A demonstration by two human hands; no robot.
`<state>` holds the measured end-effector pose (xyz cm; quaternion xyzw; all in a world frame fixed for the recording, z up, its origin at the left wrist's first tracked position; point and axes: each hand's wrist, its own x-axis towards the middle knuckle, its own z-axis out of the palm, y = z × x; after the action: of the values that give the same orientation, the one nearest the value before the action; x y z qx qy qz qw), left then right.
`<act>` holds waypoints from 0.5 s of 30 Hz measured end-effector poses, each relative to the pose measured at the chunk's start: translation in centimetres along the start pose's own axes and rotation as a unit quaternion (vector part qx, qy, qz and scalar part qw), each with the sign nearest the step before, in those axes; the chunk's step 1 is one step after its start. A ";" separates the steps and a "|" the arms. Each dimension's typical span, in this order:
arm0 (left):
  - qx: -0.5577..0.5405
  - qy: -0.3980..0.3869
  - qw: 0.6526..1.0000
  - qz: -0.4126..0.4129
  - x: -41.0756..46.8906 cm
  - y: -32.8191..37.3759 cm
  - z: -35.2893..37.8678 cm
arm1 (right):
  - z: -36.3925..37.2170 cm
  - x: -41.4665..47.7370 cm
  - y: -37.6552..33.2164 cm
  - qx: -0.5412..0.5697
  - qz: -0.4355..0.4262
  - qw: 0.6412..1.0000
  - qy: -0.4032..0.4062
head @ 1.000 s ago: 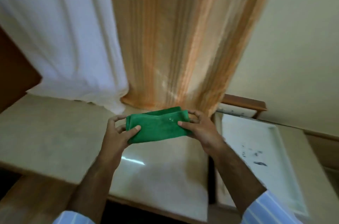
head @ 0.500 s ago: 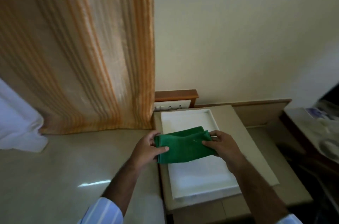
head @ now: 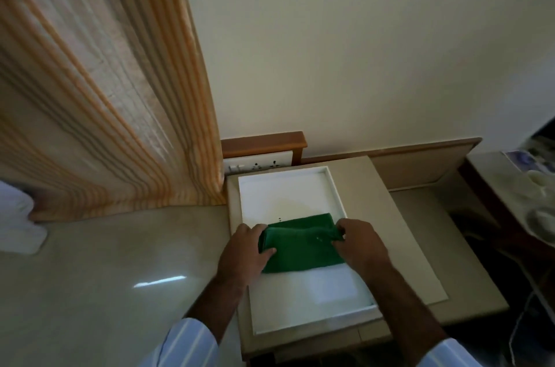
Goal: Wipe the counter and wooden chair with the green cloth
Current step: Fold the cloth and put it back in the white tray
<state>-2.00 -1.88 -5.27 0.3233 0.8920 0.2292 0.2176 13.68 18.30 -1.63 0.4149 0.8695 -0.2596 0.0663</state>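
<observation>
Counter (head: 90, 291) first: a second ago I faced its polished beige stretch under the striped curtain (head: 105, 81); now my view has swung right and that stretch lies off to my left. Under my hands instead is a white tray (head: 285, 192) on the lower side unit, socket panel (head: 258, 165) behind it. Green cloth (head: 303, 246), folded, has travelled with me and hangs over the tray. My left hand (head: 244, 252) pinches its left edge, my right hand (head: 360, 246) its right. No wiping yet, I judge; no chair visible.
</observation>
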 end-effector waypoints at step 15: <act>-0.061 0.093 0.991 -0.069 0.3 0.3 0.5 | -1.5 6.6 -1.1 -0.029 -0.249 0.956 -0.153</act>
<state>-1.81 -1.31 -5.53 0.2239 0.9130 0.2967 0.1682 8.75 23.07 -2.07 0.1387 0.9319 -0.3027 0.1441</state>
